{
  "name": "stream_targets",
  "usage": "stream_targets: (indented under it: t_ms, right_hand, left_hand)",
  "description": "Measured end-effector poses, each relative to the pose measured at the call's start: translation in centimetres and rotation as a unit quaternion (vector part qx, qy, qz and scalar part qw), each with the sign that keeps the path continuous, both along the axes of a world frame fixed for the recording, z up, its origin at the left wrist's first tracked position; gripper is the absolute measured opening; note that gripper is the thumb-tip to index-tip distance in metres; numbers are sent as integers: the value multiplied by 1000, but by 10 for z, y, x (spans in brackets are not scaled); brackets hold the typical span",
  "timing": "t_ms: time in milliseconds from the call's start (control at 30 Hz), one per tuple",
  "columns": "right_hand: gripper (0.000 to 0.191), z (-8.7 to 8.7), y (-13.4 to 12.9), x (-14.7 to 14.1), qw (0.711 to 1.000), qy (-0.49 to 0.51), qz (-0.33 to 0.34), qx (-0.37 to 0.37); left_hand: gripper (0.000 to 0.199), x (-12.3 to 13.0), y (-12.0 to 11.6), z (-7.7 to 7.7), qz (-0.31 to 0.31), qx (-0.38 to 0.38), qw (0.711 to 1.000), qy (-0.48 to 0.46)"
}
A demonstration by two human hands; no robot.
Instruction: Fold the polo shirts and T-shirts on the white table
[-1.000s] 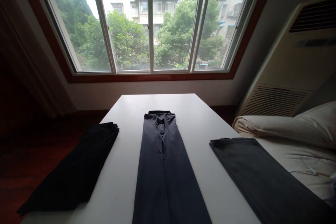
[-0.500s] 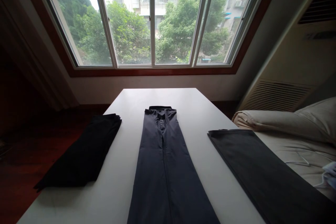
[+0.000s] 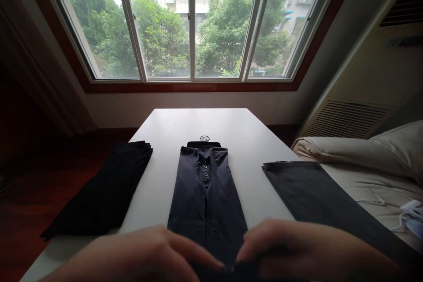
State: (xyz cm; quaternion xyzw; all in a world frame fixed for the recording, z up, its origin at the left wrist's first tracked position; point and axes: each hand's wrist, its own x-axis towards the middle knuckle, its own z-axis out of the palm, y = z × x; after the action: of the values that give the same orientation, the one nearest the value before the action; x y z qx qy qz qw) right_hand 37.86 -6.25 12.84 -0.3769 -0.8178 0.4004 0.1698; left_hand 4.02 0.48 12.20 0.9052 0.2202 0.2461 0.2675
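Note:
Dark navy trousers (image 3: pixel 205 202) lie lengthwise on the white table (image 3: pixel 201 121), waistband away from me, with several round snaps at the open fly. My left hand (image 3: pixel 142 249) comes in from the lower left, its fingers closed on the near part of the trousers. From the lower right my right hand (image 3: pixel 294 246) grips the same cloth, fingers bent. The two sets of fingertips almost meet over the trouser legs. Both hands are a little blurred, and the near end of the trousers is hidden under them. Beyond the waistband lies a small thin loop (image 3: pixel 204 138).
Folded black cloth (image 3: pixel 102 189) lies on the table's left edge. A dark grey folded garment (image 3: pixel 317 198) covers the right edge and reaches toward a beige cushioned seat (image 3: pixel 357 176) with a white cord. Behind stand a window (image 3: pixel 191 86) and a floor air conditioner (image 3: pixel 357 110).
Both my hands have come into view from below and taken hold of the trousers. The trousers have slid slightly toward me, and a small loop now shows beyond the waistband.

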Motion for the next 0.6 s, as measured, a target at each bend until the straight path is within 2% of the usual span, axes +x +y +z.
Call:
stream_targets:
  t_ms: [67,133,233,300,367,433,500,533,600]
  right_hand:
    - [28,15,43,5,997,8,16,-72]
    - [31,25,86,9,995,12,24,-97]
    - [40,32,150,20,998,-1,9,-56]
    - [43,34,195,29,999,-34,-26,4]
    - [40,29,237,36,987,-107,-96,77]
    - [35,15,272,39,947,-197,-206,149]
    - [46,-11,297,34,906,-242,-293,183]
    - [50,-28,305,29,893,-253,-322,188]
    - [53,-68,313,16,877,-267,-356,185]
  left_hand:
    - [19,25,28,33,-77,-6,997,3]
    - [27,47,61,54,-131,-44,990,29]
    - [33,68,124,64,-163,-83,980,73]
    - [35,76,170,61,-155,-56,982,89]
    - [37,85,214,52,-104,12,989,106]
    - [38,96,248,33,25,107,985,133]
    - [43,110,269,5,168,186,952,174]
    - [44,118,274,-13,216,204,935,196]
    - [43,133,276,-54,248,197,921,226]
